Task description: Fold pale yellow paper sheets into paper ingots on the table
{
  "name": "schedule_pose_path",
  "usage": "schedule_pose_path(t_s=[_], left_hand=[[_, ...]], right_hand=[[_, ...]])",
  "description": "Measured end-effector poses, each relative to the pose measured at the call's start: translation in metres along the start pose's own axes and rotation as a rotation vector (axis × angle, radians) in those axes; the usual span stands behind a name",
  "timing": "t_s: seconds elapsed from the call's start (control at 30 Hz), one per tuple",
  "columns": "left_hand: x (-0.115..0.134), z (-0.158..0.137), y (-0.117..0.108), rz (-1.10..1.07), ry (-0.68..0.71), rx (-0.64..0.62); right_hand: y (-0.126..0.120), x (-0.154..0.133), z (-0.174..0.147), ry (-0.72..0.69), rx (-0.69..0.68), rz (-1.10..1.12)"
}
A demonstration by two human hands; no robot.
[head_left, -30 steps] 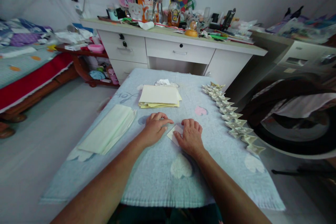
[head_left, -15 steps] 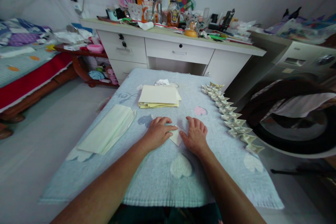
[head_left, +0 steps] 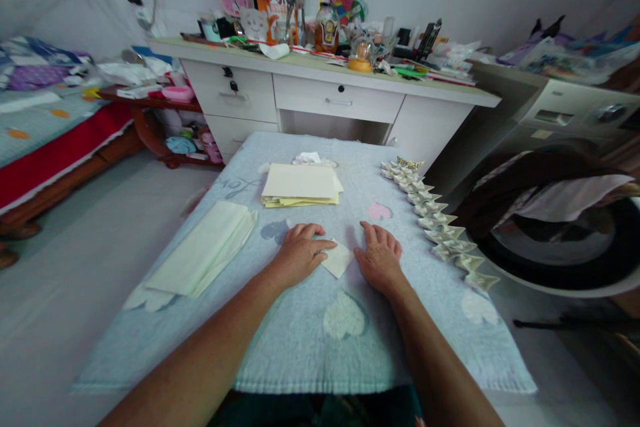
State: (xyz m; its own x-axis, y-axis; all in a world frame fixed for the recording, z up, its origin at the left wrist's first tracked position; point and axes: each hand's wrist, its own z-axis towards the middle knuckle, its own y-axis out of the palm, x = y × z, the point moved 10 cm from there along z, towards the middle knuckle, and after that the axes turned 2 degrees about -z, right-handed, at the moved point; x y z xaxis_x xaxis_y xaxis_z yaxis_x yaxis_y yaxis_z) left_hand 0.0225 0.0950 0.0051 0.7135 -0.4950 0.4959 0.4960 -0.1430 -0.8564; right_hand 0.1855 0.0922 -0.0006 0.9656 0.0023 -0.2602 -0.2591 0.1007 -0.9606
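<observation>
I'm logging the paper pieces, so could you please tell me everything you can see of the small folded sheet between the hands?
The folded sheet is small, pale cream paper, lying flat on the blue cloth with a corner pointing toward the person. The left hand presses its left edge with the fingertips; the right hand rests flat just beside its right edge. Its folds cannot be made out.

**Bare arms, no sleeves seen**

Both forearms are seen uncovered to the frame's lower edge. No sleeve, watch, ring or glove is worn on the left hand [head_left: 300, 255] or the right hand [head_left: 381, 259]. Fingernails are kept short.
</observation>
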Motion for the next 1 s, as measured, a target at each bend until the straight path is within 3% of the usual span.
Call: schedule_pose_path(t_s=[0.2,0.37,0.67,0.87,1.0], left_hand=[[0.003,0.002,-0.004,-0.017,0.004,0.021],[0.001,0.002,-0.009,-0.053,-0.021,0.091],[-0.002,0.003,-0.01,-0.092,-0.08,0.109],[0.0,0.007,-0.015,-0.418,-0.081,0.112],[-0.014,0.007,-0.009,-0.753,-0.19,0.127]], right_hand=[[-0.014,-0.01,-0.001,-0.091,0.077,0.109],[-0.012,-0.03,-0.005,-0.213,0.049,0.122],[-0.009,-0.038,-0.005,-0.265,0.023,0.236],[-0.018,-0.047,-0.008,-0.335,0.027,0.415],[-0.023,-0.04,-0.008,-0.313,0.067,0.648]])
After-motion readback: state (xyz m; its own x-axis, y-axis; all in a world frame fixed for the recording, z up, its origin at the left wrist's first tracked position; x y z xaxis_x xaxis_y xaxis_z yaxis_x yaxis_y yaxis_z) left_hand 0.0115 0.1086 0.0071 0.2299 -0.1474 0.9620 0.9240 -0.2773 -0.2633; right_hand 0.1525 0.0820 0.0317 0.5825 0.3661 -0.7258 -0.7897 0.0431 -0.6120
